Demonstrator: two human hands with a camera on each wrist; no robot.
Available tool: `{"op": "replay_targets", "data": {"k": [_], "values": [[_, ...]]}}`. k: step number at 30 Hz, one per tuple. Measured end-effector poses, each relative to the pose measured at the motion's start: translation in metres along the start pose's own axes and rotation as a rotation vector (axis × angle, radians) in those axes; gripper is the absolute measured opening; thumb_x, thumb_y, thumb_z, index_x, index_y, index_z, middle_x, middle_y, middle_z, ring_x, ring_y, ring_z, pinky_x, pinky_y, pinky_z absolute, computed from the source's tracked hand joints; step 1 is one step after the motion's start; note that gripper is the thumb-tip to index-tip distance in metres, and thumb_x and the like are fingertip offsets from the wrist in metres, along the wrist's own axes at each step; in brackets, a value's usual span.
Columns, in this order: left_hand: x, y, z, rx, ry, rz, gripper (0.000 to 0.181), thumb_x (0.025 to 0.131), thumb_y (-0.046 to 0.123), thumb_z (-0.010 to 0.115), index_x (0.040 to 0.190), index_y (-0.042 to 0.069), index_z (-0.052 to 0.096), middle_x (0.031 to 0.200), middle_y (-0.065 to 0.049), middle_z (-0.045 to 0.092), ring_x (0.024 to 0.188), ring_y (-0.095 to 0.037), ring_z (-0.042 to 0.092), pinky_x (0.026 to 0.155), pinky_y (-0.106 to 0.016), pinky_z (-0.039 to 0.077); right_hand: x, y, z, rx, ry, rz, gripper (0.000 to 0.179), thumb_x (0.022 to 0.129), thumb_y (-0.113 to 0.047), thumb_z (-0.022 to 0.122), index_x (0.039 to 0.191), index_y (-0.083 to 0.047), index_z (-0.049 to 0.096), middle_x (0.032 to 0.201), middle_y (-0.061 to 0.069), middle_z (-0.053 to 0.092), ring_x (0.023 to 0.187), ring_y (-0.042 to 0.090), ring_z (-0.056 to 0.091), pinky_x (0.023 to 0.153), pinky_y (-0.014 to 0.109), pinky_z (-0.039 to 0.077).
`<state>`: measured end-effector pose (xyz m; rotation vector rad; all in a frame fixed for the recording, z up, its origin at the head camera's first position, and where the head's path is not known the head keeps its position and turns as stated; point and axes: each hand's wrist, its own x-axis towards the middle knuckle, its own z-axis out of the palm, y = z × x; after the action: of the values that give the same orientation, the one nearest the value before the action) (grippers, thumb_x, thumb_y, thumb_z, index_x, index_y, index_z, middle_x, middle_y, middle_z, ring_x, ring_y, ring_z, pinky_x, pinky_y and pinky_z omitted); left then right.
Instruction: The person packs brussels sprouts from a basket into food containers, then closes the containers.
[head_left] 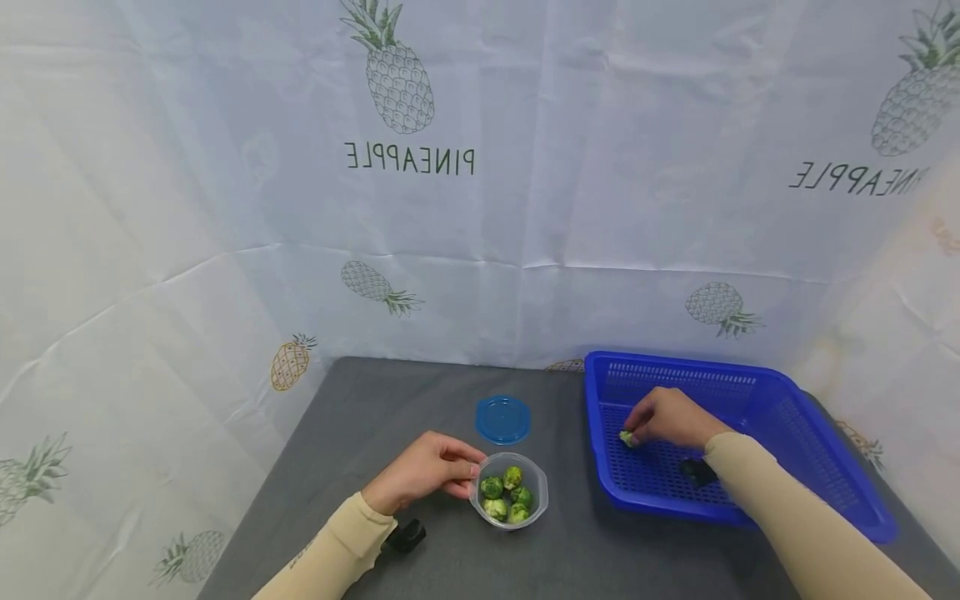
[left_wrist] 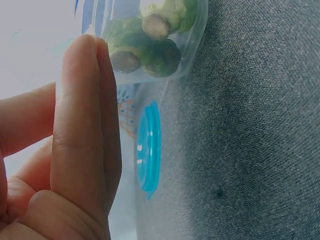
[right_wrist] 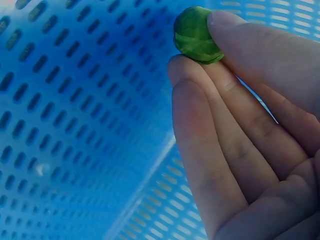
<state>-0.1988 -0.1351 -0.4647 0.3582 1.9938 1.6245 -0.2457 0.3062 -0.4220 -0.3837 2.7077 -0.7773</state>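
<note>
My left hand pinches the left rim of a small clear plastic container, fingers along its outer wall in the left wrist view. Several green Brussels sprouts lie inside it; their cut stem ends show through the wall. Over at the right, my right hand reaches down into a blue plastic basket. Between thumb and fingertips it pinches one Brussels sprout, above the basket's slotted floor.
A round blue lid lies on the grey tabletop just behind the container. White cloth printed with pineapples hangs behind the table and at both sides. Black wrist devices sit under both wrists.
</note>
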Motion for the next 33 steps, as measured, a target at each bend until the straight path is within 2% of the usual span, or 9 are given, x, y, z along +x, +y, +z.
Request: {"op": "replay_targets", "data": {"k": [8,13,18,23,28,33], "values": [[0.001,-0.001,-0.001,0.005,0.000,-0.003,0.030,0.103,0.015,0.076,0.130,0.003,0.078,0.102,-0.011,0.083,0.081,-0.016,0.080,0.080,-0.035,0.070,-0.025,-0.023,-0.019,0.022,0.037,-0.002,0.012,0.093,-0.018,0.085,0.105,-0.017,0.087,0.109,0.002,0.083,0.097,0.017,0.077,0.089,0.049,0.067],[0.002,-0.001,0.000,0.008,0.001,-0.004,0.030,0.103,0.015,0.075,0.130,0.002,0.078,0.103,-0.012,0.083,0.082,-0.016,0.080,0.080,-0.035,0.070,-0.044,-0.047,-0.028,0.001,0.079,-0.007,0.015,0.095,-0.021,0.085,0.109,-0.018,0.087,0.110,-0.001,0.083,0.100,0.018,0.077,0.088,0.048,0.067],[0.002,-0.001,0.000,0.015,0.002,0.006,0.030,0.103,0.016,0.075,0.130,0.002,0.078,0.102,-0.012,0.082,0.081,-0.016,0.080,0.079,-0.034,0.070,-0.055,-0.076,-0.030,-0.014,0.143,-0.041,0.013,0.096,-0.023,0.084,0.109,-0.021,0.087,0.106,-0.005,0.083,0.098,0.014,0.076,0.084,0.042,0.067],[0.002,-0.002,-0.001,0.016,0.002,0.007,0.029,0.103,0.016,0.075,0.130,0.002,0.078,0.104,-0.013,0.082,0.081,-0.015,0.080,0.078,-0.033,0.070,-0.052,-0.106,-0.012,0.015,0.150,-0.100,0.013,0.095,-0.020,0.085,0.108,-0.021,0.087,0.102,-0.007,0.083,0.092,0.008,0.077,0.080,0.033,0.067],[0.001,-0.002,-0.002,0.011,-0.004,0.012,0.030,0.103,0.015,0.075,0.130,0.002,0.078,0.105,-0.013,0.083,0.083,-0.016,0.080,0.079,-0.033,0.070,-0.040,-0.129,0.018,0.050,0.085,-0.178,0.015,0.095,-0.015,0.084,0.109,-0.021,0.087,0.102,-0.008,0.083,0.088,0.005,0.076,0.077,0.026,0.065],[0.001,-0.001,-0.001,0.011,0.000,0.011,0.029,0.103,0.014,0.075,0.130,0.002,0.078,0.102,-0.011,0.083,0.081,-0.015,0.079,0.078,-0.033,0.070,-0.027,-0.148,0.045,0.027,0.022,-0.265,0.013,0.094,-0.013,0.085,0.105,-0.019,0.087,0.100,-0.007,0.083,0.084,0.004,0.074,0.071,0.024,0.063]]}}
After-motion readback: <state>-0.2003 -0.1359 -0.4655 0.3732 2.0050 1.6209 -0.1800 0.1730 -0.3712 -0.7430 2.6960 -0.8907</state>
